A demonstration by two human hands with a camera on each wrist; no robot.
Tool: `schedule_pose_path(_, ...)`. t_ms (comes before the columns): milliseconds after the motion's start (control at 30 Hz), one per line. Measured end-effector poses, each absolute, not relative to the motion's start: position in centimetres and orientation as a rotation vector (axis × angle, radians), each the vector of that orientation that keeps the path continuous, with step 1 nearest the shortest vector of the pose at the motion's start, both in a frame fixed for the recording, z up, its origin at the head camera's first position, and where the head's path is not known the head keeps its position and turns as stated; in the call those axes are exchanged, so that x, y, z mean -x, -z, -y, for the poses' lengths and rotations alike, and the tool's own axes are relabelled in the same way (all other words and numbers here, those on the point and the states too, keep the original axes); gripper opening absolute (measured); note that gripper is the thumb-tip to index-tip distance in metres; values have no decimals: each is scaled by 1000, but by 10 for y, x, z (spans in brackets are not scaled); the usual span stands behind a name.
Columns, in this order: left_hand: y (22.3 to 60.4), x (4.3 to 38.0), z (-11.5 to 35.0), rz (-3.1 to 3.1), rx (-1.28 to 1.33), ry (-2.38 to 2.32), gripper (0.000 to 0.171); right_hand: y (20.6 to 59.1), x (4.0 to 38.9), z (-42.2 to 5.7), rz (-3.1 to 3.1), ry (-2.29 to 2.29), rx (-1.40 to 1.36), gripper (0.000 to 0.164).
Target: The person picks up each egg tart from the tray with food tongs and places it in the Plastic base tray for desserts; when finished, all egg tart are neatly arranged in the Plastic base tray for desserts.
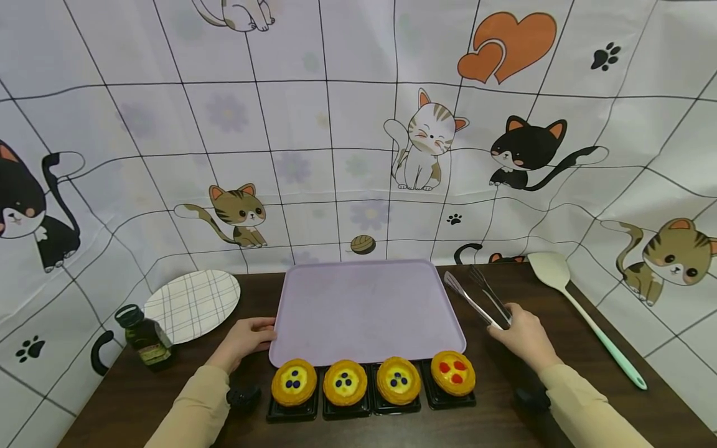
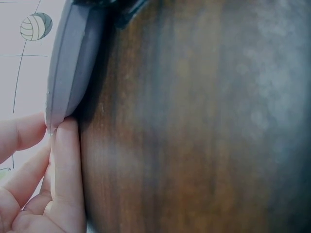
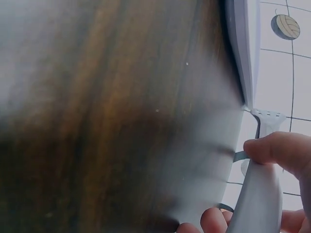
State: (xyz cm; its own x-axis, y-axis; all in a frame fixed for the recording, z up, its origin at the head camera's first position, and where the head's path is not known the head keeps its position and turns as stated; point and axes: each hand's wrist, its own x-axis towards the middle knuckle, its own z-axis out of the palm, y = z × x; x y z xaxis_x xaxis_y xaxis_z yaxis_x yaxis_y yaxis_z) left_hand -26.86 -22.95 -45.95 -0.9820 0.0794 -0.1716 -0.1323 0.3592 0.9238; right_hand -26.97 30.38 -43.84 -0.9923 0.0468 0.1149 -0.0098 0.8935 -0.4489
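Observation:
On the dark table, my left hand (image 1: 242, 341) pinches the left rim of a lilac tray (image 1: 364, 311); close up, fingers (image 2: 66, 150) lie on both sides of that rim. To the right of the tray, my right hand (image 1: 525, 339) grips metal tongs (image 1: 476, 306). Their two ends stand apart, pointing toward the wall, with nothing between them. The thumb (image 3: 272, 149) presses on one arm of the tongs in the right wrist view. Along the tray's near edge sits a row of egg tarts (image 1: 345, 382) in black plastic holders, several with blue dots and one tart (image 1: 452, 373) with red dots.
A white checked plate (image 1: 193, 305) lies at the back left, with a dark green-capped jar (image 1: 144, 339) before it. At the right rests a spatula (image 1: 599, 330) with a cream head and mint handle. A wall covering with printed cats (image 1: 431, 146) rises behind the table.

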Motion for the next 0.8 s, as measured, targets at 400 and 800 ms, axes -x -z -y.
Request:
schedule_pose_path(400,461,268,226,-2451,110,-1665,46,436,279,-303,2977,-678,152,72)
schedule_pose_path(800,461,269,226,-2455,105,-1651,47,436,283,-304,3005,-654,160,74)
